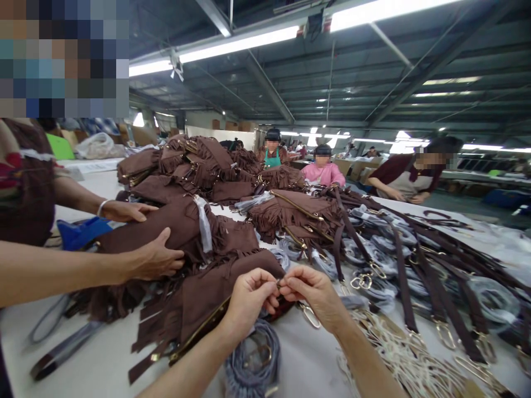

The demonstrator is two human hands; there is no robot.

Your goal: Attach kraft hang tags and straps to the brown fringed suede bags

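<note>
A brown fringed bag (215, 287) with a gold zipper lies on the table in front of me. At its right end, the fingers of my left hand (254, 296) and my right hand (309, 290) are pinched close together. What they pinch is small and mostly covered by the fingertips. Just below my hands is a coiled strap (254, 359) in clear wrapping. A gold metal clasp (311, 316) shows under my right hand.
A co-worker's hands (155, 257) rest on another brown bag (157, 224) at the left. Behind is a heap of fringed bags (194, 160). Brown straps with gold clasps (402, 276) and white strings (398, 354) spread over the right side. Other people stand beyond the table.
</note>
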